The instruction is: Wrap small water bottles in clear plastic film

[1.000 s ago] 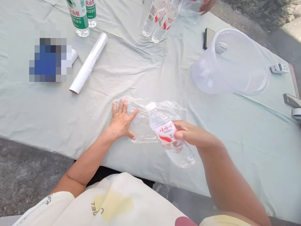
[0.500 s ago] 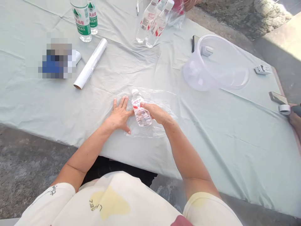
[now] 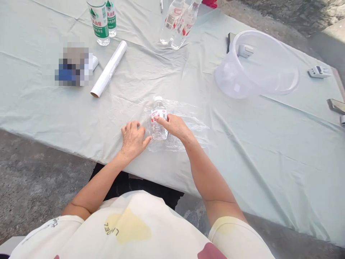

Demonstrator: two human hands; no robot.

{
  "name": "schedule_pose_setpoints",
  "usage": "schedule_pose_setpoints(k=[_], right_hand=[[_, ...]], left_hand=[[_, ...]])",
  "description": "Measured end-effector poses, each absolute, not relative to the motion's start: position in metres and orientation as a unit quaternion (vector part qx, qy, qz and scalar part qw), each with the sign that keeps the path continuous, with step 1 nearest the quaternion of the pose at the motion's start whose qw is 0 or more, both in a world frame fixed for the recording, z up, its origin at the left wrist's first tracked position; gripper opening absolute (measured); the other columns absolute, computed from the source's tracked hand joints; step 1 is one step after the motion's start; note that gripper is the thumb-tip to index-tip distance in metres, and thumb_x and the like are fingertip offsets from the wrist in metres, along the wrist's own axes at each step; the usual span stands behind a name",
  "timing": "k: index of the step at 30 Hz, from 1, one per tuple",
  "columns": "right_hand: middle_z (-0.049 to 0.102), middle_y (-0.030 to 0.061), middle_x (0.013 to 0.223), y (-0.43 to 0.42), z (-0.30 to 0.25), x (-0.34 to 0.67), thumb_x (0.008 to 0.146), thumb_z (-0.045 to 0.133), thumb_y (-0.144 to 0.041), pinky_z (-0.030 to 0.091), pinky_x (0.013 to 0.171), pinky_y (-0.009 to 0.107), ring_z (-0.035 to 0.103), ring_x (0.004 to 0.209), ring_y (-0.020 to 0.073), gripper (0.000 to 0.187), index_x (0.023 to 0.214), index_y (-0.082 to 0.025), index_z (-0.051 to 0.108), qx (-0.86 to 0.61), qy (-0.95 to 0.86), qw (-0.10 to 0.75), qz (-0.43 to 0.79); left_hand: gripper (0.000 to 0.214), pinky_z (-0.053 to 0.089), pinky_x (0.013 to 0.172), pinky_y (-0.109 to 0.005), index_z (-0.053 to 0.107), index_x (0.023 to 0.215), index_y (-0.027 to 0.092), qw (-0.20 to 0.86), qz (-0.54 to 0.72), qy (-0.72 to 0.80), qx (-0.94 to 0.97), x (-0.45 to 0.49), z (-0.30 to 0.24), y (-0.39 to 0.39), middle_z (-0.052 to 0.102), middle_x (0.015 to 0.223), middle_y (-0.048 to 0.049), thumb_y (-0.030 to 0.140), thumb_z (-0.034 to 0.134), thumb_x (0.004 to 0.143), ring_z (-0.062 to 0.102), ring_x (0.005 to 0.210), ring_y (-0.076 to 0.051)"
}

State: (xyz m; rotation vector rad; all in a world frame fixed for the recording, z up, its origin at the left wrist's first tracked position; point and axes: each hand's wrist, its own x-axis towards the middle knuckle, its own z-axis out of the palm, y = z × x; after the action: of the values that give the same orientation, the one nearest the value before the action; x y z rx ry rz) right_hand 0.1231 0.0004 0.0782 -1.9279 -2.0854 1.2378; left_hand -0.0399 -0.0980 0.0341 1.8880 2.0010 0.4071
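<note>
A small clear water bottle point(image 3: 158, 117) with a red-and-white label and white cap lies on a sheet of clear plastic wrap point(image 3: 188, 126) spread on the pale green tablecloth point(image 3: 256, 144). My right hand point(image 3: 174, 126) rests on the bottle, fingers wrapped over its label. Just left of the bottle, my left hand point(image 3: 133, 138) has its fingers curled at the wrap's left edge, thumb against the film near the bottle's base.
A roll of plastic wrap point(image 3: 109, 69) lies at the back left beside two green-labelled bottles point(image 3: 102, 19). Several red-labelled bottles point(image 3: 178, 23) stand at the back. A clear plastic tub point(image 3: 256, 64) lies on its side at right, with small devices point(image 3: 319, 71) and a phone point(image 3: 336, 105) near the right edge.
My right hand brought the bottle down from the air onto the plastic wrap. My left hand went from flat and spread to curled at the wrap's edge.
</note>
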Motion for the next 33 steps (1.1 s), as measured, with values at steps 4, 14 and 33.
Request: schedule_pose_setpoints(k=[4, 14, 33], right_hand=[[0.047, 0.0022, 0.072, 0.002, 0.082, 0.121, 0.083, 0.052, -0.074, 0.027, 0.056, 0.029, 0.043, 0.065, 0.0152, 0.056, 0.069, -0.022, 0.036, -0.645, -0.677, -0.002, 0.355], [0.051, 0.0031, 0.074, 0.002, 0.084, 0.124, 0.084, 0.054, -0.071, 0.028, 0.055, 0.03, 0.043, 0.064, 0.0149, 0.053, 0.069, -0.022, 0.037, -0.635, -0.678, 0.008, 0.37], [0.056, 0.0036, 0.075, -0.003, 0.08, 0.122, 0.087, 0.052, -0.069, 0.03, 0.057, 0.03, 0.047, 0.064, 0.0164, 0.051, 0.071, -0.022, 0.039, -0.62, -0.701, 0.016, 0.352]], left_hand=[[0.02, 0.035, 0.107, -0.052, 0.071, 0.098, 0.019, 0.168, 0.158, 0.703, 0.673, -0.019, 0.021, -0.098, 0.056, 0.134, -0.0167, 0.035, 0.062, 0.091, 0.044, 0.132, -0.034], [0.034, 0.047, 0.097, -0.038, 0.058, 0.126, 0.018, 0.163, 0.263, 0.751, 0.583, -0.046, 0.047, -0.046, 0.061, 0.124, -0.0136, 0.027, 0.047, 0.095, 0.058, 0.116, -0.025], [0.014, 0.047, 0.059, -0.026, 0.054, 0.074, 0.019, 0.421, 0.365, 0.678, 0.479, -0.055, 0.043, 0.065, 0.064, 0.074, -0.0017, 0.011, 0.047, 0.083, 0.062, 0.06, -0.013]])
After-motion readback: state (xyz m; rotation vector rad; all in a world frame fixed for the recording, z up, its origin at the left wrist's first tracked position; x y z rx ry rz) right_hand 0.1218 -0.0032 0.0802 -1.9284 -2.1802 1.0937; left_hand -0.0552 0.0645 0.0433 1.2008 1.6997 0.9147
